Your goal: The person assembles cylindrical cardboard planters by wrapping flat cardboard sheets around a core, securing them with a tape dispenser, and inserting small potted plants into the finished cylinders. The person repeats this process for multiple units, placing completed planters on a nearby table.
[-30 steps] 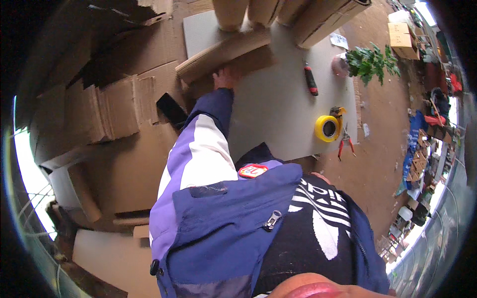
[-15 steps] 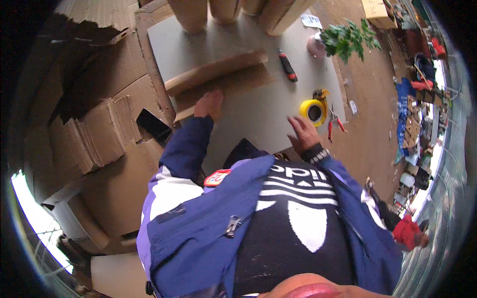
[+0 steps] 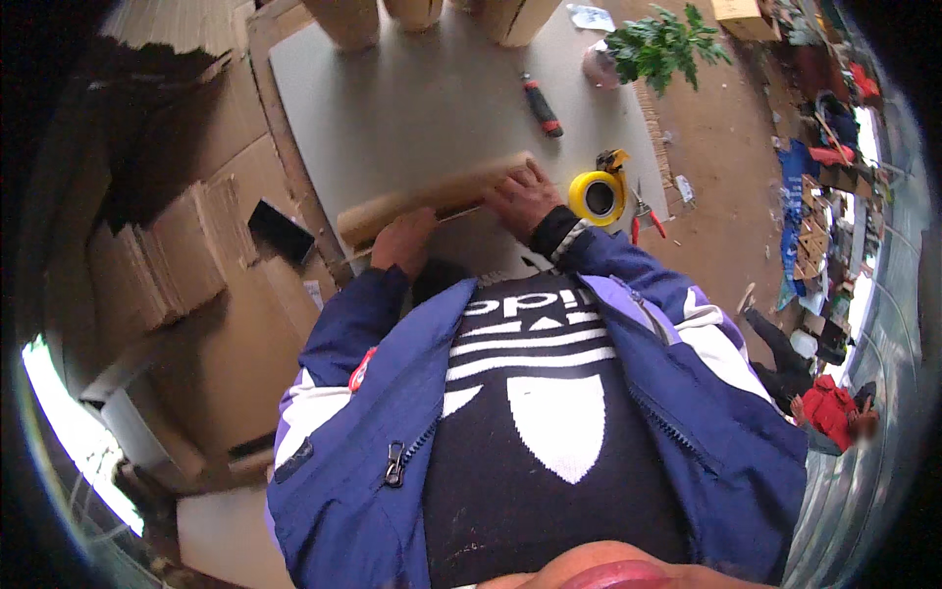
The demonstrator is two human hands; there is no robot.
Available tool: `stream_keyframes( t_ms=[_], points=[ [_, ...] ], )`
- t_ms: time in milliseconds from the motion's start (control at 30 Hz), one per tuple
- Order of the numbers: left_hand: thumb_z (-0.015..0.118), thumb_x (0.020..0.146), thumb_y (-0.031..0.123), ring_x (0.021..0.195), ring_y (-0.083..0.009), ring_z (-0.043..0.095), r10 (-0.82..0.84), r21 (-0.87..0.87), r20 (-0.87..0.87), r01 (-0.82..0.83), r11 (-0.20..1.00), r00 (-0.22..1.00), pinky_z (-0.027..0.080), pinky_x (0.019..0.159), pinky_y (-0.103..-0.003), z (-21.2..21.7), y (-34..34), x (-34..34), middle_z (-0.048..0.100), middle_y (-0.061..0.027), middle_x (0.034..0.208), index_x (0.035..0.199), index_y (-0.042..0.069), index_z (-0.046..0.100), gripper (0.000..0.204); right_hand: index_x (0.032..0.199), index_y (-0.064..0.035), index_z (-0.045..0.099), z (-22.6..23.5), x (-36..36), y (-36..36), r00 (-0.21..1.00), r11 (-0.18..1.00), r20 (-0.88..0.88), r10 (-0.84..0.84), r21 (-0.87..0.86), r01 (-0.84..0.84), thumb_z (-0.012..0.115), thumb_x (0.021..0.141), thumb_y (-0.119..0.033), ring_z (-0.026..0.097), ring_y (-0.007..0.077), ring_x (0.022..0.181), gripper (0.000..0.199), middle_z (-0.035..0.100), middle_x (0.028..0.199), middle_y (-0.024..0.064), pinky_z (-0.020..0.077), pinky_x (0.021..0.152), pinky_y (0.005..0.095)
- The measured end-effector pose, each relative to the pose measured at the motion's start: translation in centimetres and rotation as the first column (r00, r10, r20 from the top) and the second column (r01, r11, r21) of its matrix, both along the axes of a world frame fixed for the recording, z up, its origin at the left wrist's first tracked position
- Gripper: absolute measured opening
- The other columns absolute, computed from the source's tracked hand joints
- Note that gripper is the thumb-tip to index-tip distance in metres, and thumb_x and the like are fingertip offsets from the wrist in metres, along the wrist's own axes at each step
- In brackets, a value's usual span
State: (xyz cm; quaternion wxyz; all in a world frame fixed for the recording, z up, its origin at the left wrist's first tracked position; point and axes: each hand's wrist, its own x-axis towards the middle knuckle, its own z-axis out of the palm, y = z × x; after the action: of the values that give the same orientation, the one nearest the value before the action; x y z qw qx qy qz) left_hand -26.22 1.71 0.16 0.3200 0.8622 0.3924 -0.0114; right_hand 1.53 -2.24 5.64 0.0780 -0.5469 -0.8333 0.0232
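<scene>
Gripping a cardboard piece (image 3: 432, 201), apparently folded, are left hand (image 3: 404, 240) and right hand (image 3: 522, 198).

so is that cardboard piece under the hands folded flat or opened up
Folded flat: the cardboard piece lies as a long narrow strip on the grey table, with the left hand and right hand on it.

Single head-worn fisheye view, looking steeply down past the person's chest, near the grey table (image 3: 412, 108)

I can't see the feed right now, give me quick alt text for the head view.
Both hands, left hand and right hand, press on a long folded brown cardboard piece lying on a grey tabletop. A yellow tape roll in its dispenser sits just right of the right hand.
</scene>
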Motion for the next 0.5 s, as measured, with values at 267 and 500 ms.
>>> stream_keyframes(
  t_ms=[267,500],
  points=[
    [0.059,0.094,0.035,0.132,-0.0402,0.047,0.117,-0.495,-0.051,-0.126,0.859,0.992,0.038,0.111,-0.047,-7.7,-1.7,5.0,0.052,-0.0211,0.141,0.140,0.014,0.052,0.051,0.089,-0.0199,0.069,-5.0,4.8,-3.8,0.932,0.933,-0.232,0.278,-0.166,-0.319,0.067,0.075,-0.014,0.062,0.0216,0.084,0.016,0.062,0.090,-0.0022,0.0532,0.072,0.0382],
    [0.070,0.085,0.045,0.146,-0.0466,0.023,0.481,-0.008,-0.252,-0.499,0.867,0.840,0.028,0.119,-0.048,-9.7,6.8,10.9,0.009,-0.0250,0.163,0.159,0.022,0.015,0.095,0.103,-0.0199,0.071,-12.4,6.9,-6.1,0.906,0.568,-0.215,0.364,-0.719,-0.400,0.060,0.088,-0.030,0.063,0.0309,0.104,0.022,0.066,0.107,0.0061,0.0564,0.083,0.0446]
  ],
)
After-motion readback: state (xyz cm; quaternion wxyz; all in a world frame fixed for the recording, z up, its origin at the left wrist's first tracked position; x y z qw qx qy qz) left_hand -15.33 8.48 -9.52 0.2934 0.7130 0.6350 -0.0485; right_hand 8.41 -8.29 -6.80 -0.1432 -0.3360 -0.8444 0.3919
